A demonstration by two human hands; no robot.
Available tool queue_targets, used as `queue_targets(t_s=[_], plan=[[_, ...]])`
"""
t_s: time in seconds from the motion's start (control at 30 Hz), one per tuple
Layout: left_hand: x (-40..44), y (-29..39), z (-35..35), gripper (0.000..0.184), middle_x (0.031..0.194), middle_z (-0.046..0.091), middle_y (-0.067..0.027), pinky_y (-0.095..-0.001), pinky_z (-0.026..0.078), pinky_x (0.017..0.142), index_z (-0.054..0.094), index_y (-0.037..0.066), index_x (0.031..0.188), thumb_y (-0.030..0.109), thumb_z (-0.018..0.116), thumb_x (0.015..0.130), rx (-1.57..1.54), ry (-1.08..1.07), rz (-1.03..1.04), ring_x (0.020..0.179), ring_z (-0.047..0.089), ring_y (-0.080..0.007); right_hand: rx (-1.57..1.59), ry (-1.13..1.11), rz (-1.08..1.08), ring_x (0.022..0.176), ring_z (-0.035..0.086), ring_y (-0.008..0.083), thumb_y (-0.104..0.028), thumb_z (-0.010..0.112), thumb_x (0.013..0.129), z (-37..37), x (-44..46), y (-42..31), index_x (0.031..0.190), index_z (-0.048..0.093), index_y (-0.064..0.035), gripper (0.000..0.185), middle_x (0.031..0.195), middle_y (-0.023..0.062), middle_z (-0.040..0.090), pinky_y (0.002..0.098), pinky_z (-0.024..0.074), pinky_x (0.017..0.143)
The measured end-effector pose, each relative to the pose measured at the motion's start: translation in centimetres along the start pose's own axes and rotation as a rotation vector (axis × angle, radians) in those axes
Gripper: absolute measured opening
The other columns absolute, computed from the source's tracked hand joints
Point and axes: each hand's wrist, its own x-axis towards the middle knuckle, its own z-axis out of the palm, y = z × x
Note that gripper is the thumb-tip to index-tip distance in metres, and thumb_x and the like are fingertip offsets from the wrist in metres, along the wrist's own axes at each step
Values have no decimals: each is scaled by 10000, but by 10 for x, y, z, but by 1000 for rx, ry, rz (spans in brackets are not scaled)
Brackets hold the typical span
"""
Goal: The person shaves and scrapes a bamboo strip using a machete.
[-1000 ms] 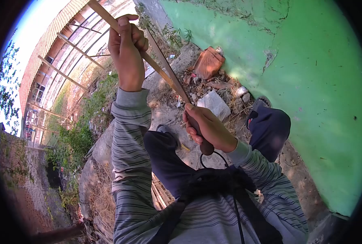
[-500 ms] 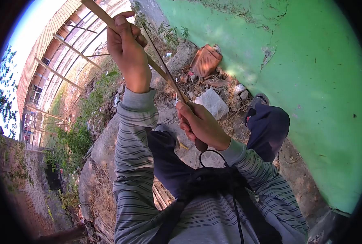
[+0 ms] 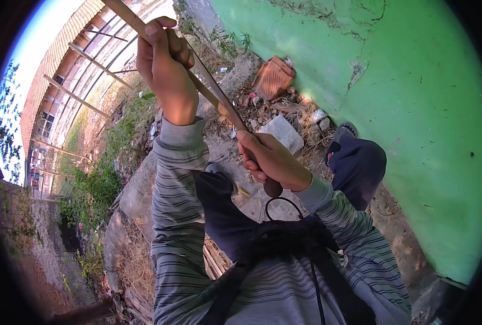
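Grips wooden strip (image 3: 123, 16) in left hand (image 3: 168, 81), well above its lower end, likely to steady it. Clasps handle (image 3: 273, 188) of long blade (image 3: 214, 84) in right hand (image 3: 278, 162), probably for control. Holds blade close to strip's lower end; suspends both above ground (image 3: 250, 208), presumably for free movement.

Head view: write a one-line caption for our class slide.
Left hand holds a pale strip, right hand a knife handle, beside a green wall.
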Motion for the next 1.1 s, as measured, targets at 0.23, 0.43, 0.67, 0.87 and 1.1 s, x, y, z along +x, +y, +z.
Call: queue_targets(t_s=[0.23, 0.43, 0.67, 0.87, 1.1], plan=[[-6, 6, 2, 322, 658, 295, 68, -246, 179, 472, 578, 68, 982, 375, 540, 1073, 8, 33, 18, 532, 236, -41, -120, 36, -68, 435, 408, 46, -451, 508, 1067, 6, -1, 13, 869, 502, -68, 431, 638, -28, 466, 225, 345, 406], [-8, 7, 8, 317, 657, 305, 68, -243, 179, 469, 578, 64, 989, 369, 551, 1069, 8, 59, 4, 527, 236, -40, -167, -15, -121, 432, 409, 50, -450, 505, 1067, 17, -6, -11, 872, 503, -64, 433, 632, -30, 458, 224, 347, 404], [-1, 2, -4, 310, 648, 290, 73, -252, 156, 463, 582, 71, 964, 359, 547, 1072, 12, 59, 34, 517, 210, -37, 22, 56, 14, 425, 416, 46, -476, 526, 1050, -1, 5, 31, 848, 500, -80, 445, 614, -34, 462, 232, 349, 399], [-1, 2, -1, 304, 643, 272, 73, -254, 150, 465, 585, 76, 960, 354, 540, 1075, -16, 22, 6, 518, 201, -37, -44, 4, -37, 421, 424, 48, -481, 557, 1031, 5, 10, -8, 842, 508, -81, 445, 613, -41, 463, 229, 347, 389], [0, 2, -9, 309, 636, 266, 79, -251, 152, 463, 586, 73, 958, 347, 522, 1084, 6, 49, 11, 515, 196, -35, 44, 60, 158, 446, 402, 34, -477, 556, 1035, -23, 24, 45, 871, 500, -88, 425, 655, -28, 465, 211, 348, 402]])
